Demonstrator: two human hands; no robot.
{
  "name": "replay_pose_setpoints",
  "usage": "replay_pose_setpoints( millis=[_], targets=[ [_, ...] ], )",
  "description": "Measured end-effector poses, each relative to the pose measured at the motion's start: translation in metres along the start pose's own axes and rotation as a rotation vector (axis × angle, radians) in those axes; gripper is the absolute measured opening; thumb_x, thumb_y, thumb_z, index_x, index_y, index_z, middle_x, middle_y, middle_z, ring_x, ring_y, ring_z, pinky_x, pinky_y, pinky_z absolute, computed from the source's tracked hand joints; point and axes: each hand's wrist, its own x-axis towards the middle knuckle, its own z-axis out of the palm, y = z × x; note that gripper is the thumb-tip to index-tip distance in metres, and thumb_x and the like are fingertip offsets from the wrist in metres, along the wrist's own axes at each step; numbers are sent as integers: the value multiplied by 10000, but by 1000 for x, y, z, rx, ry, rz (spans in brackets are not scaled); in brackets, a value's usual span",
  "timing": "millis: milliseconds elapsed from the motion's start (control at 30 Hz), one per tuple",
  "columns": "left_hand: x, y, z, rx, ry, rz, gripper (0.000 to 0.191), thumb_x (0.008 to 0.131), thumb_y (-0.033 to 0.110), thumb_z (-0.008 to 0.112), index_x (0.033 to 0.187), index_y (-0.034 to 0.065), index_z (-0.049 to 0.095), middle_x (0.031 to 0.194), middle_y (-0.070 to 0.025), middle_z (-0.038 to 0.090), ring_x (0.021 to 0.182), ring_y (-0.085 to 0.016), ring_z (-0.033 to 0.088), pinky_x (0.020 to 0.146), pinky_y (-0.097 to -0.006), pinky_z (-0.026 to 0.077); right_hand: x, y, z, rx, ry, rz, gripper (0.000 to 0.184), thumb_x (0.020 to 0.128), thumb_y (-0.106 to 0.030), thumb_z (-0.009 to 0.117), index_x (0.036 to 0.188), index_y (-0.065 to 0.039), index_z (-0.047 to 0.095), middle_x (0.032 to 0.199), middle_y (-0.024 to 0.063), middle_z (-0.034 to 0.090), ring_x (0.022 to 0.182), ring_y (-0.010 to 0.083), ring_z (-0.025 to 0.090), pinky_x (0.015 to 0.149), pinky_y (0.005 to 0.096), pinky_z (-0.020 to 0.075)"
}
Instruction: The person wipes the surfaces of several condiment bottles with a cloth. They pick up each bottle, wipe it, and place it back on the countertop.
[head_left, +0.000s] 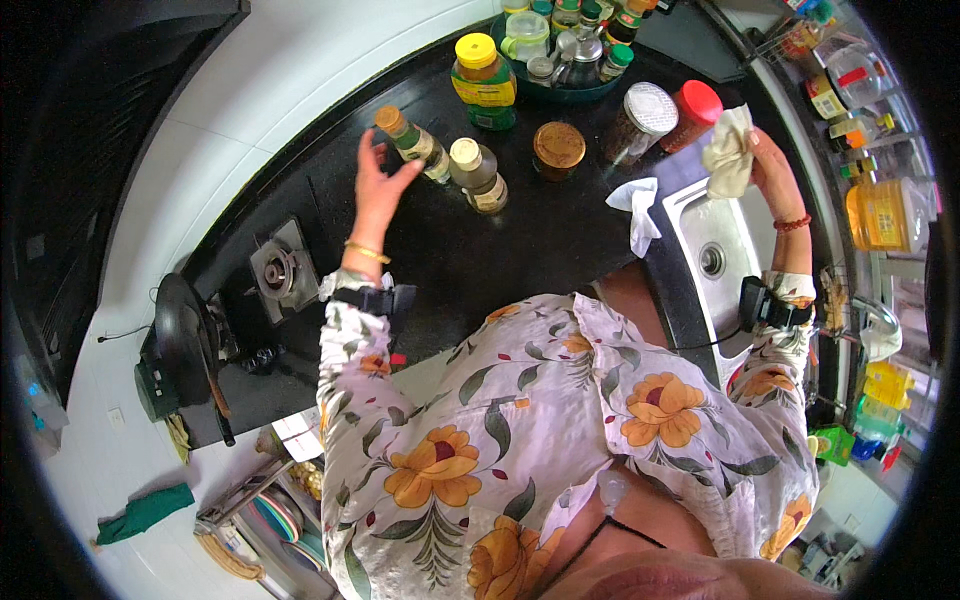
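My left hand (381, 184) has its thumb and fingers spread beside a green glass bottle (424, 150) with an orange-brown cap. The thumb overlaps the bottle's side; whether it touches cannot be told. Close to that bottle stands a second bottle (480, 180) with a cream cap and brownish contents. My right hand (772, 169) grips a crumpled cream cloth (727, 154), held up over the far end of the sink (694, 225). A white cloth (637, 214) lies bunched on the black countertop (540, 247) at the sink's left edge.
Farther back are a yellow-capped squeeze bottle (484, 86), a brown-lidded jar (559, 150), a white-lidded jar (641, 124) and a red-lidded jar (691, 116). A dark tray (570, 94) carries several condiment containers. At left are a gas burner (279, 271) and a wok (180, 337).
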Motion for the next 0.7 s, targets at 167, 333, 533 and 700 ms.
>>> replay_pose_setpoints(
  millis=[167,333,533,700],
  targets=[
    [33,-16,46,-136,41,165,1006,635,228,866,1396,10,246,1205,-171,554,1063,-258,583,908,-354,465,10,-14,42,413,-321,-100,526,973,-314,409,1377,19,355,1262,165,551,1090,232,597,903,334,502],
    [55,-3,63,-170,178,138,753,665,228,844,1261,37,426,1043,-120,632,941,-227,627,857,-342,486,9,-36,83,484,-442,-99,452,929,-138,464,1351,7,392,1253,135,554,1116,216,585,947,337,483],
    [68,47,-4,-616,148,35,631,788,154,740,1323,46,425,1110,-46,582,1005,-159,567,910,-308,448,10,-74,111,445,-473,-161,339,961,-136,488,1271,1,479,1188,93,598,1079,179,602,919,312,497],
    [39,116,-77,-850,-181,183,528,831,409,644,1169,39,479,1064,-170,595,980,-289,618,865,-455,510,20,-103,153,489,-499,-322,278,965,-141,497,1211,-16,529,1148,50,613,1072,149,588,934,291,467]
  ],
)
